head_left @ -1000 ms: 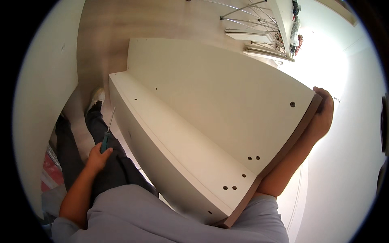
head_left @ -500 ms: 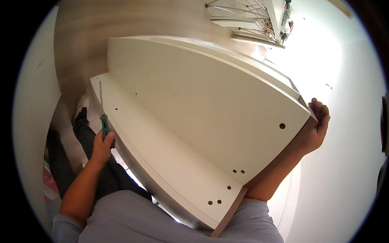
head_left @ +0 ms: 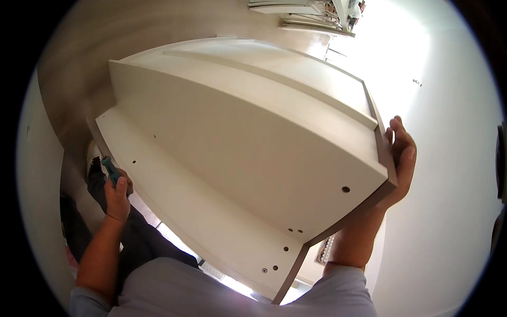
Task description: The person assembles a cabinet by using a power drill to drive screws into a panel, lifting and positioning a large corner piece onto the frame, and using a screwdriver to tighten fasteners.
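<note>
Cabinet (head_left: pixel 232 137) straight ahead of the grey shirt (head_left: pixel 222 288), white boards with brown edging (head_left: pixel 391 174), tilted, near corner just beside the shirt, contact hard to tell. Looks stiff, probably heavy and awkward; smooth faces likely slippery, corners apt to chip. And over ahead and right of the shirt, right hand (head_left: pixel 405 161) up at the brown-edged end: fingers loosely spread, not hooked over the rim; pressing or merely resting, cannot tell. Ahead and left of the shirt, left hand (head_left: pixel 120 198), fingers wrapped round the green handle of a screwdriver (head_left: pixel 110 168): light, hard, surely best held right there, slim shaft pointing away from the shirt. For that big cabinet, better to grip the solid board edges, far apart, rather than lean on flat faces.
</note>
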The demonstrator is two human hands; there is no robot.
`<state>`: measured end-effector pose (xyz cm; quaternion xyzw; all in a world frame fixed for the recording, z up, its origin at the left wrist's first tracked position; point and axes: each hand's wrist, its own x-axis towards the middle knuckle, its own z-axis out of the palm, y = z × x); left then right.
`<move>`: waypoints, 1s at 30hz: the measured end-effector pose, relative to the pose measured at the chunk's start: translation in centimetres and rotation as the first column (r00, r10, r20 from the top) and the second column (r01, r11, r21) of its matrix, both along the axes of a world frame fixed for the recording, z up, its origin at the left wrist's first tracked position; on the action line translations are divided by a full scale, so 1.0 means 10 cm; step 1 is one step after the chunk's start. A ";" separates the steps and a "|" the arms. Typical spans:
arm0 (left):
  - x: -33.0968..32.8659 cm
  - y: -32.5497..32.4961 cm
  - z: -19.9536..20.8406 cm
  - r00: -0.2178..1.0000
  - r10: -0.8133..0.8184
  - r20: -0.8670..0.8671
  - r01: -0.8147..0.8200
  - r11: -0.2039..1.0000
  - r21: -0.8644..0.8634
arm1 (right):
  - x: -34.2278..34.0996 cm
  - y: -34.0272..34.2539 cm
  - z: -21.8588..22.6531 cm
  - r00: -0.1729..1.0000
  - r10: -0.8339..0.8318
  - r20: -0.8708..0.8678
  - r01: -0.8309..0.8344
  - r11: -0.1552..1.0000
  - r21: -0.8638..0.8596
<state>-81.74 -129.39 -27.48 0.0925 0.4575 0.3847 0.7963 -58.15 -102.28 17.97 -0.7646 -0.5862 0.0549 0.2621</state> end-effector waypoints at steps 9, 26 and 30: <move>-0.03 1.04 0.19 0.981 0.123 0.147 -0.134 0.989 0.063 | 0.08 -0.05 0.06 0.999 0.040 -0.037 -0.041 0.999 -0.018; 1.37 3.84 2.76 -0.129 -0.416 0.900 0.074 0.901 0.427 | 0.11 0.01 0.21 0.997 0.073 -0.018 -0.076 0.966 -0.248; 1.64 3.83 2.89 -0.216 -0.514 0.830 0.204 0.808 0.553 | 0.15 -0.04 0.21 0.990 0.143 -0.008 -0.140 0.958 -0.249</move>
